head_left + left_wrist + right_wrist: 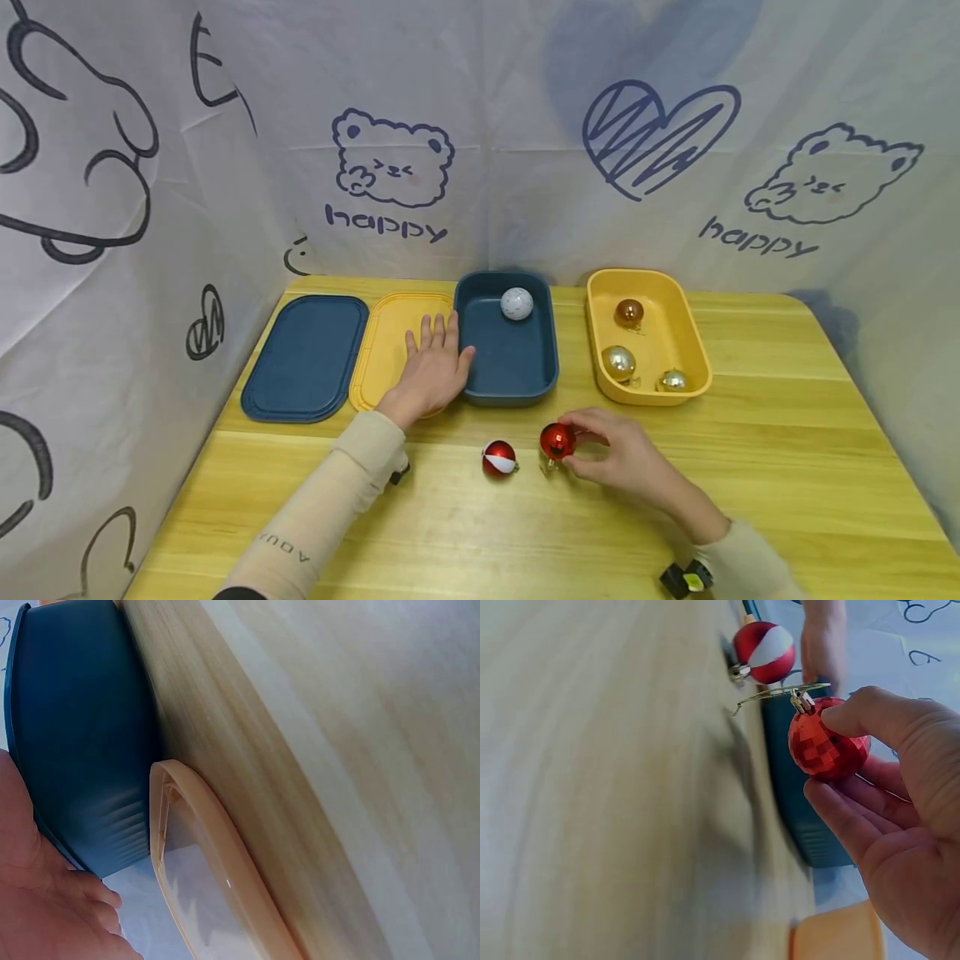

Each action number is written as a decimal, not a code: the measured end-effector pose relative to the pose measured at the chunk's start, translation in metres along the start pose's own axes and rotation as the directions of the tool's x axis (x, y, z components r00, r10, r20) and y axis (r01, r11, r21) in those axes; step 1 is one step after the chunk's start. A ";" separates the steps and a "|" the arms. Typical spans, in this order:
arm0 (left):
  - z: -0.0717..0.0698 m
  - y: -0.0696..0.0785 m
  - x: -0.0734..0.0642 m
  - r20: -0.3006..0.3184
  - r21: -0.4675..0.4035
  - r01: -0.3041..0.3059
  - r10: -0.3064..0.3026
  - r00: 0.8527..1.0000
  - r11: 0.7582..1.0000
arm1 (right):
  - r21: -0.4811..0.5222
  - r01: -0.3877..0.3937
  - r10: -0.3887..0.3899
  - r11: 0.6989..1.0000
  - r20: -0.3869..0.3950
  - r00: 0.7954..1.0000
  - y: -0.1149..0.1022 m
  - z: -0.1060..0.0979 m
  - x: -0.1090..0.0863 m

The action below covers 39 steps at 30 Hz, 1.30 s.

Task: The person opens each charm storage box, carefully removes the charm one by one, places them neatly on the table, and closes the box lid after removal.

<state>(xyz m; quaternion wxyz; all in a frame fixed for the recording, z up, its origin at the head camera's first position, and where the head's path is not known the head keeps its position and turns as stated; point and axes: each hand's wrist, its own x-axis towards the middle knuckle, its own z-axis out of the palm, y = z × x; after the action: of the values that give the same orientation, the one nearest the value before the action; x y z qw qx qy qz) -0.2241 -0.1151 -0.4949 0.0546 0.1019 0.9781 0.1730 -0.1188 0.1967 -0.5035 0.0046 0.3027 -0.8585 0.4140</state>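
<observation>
Thumb and fingers of the right hand (626, 454) pinch a red faceted ball (557, 441), so this hand is narrow, closed only as far as the ball allows. The ball sits at the fingertips, to the left of the palm, and in the right wrist view it appears held off the wooden table (450, 533). Its golden cap (802, 702) carries a thin loop (780, 693). Further left of the right hand, a red and white ball (498, 457) lies on the table, near the held one.

The left hand (432, 372) is wide and holds nothing; its fingers are straight and spread over the edge of a yellow lid (378, 350). Its thumb side is at the rim of a blue box (510, 362); whether it touches the rim, I cannot tell. This box stands directly to the right of the left hand, with a speckled white ball (517, 304) in its far part. Left of the hand, past the yellow lid, lies a blue lid (305, 358).

Beyond the right hand stands a yellow box (652, 342), which contains a brown ball (629, 312) and two pale golden balls (619, 363).
</observation>
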 end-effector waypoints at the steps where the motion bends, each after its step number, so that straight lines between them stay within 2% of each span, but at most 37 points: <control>1: 0.000 0.000 0.000 -0.001 -0.003 -0.001 0.001 1.000 1.000 | -0.005 -0.007 0.007 1.000 0.001 1.000 0.001 0.001 -0.001; 10: -0.002 0.000 0.001 0.019 -0.025 -0.001 0.002 1.000 1.000 | 0.069 -0.056 0.055 0.996 0.023 0.998 0.007 0.005 -0.006; 19: -0.005 0.001 0.000 0.026 -0.031 0.003 -0.002 1.000 1.000 | 0.073 -0.084 0.082 0.994 0.034 0.996 0.012 0.009 -0.006; 31: -0.003 0.000 0.000 0.032 -0.026 0.003 -0.002 0.999 1.000 | -0.021 -0.120 0.121 0.993 0.042 0.992 0.009 0.007 -0.005; 39: -0.002 -0.001 0.000 0.027 -0.034 0.002 -0.001 1.000 0.999 | -0.035 -0.101 0.103 0.994 0.046 0.994 0.011 0.007 -0.006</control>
<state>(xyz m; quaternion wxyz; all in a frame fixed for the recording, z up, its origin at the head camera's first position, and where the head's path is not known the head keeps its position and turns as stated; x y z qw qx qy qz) -0.2246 -0.1168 -0.4935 0.0695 0.1025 0.9743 0.1881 -0.1175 0.1999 -0.5177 -0.0321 0.2681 -0.8793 0.3923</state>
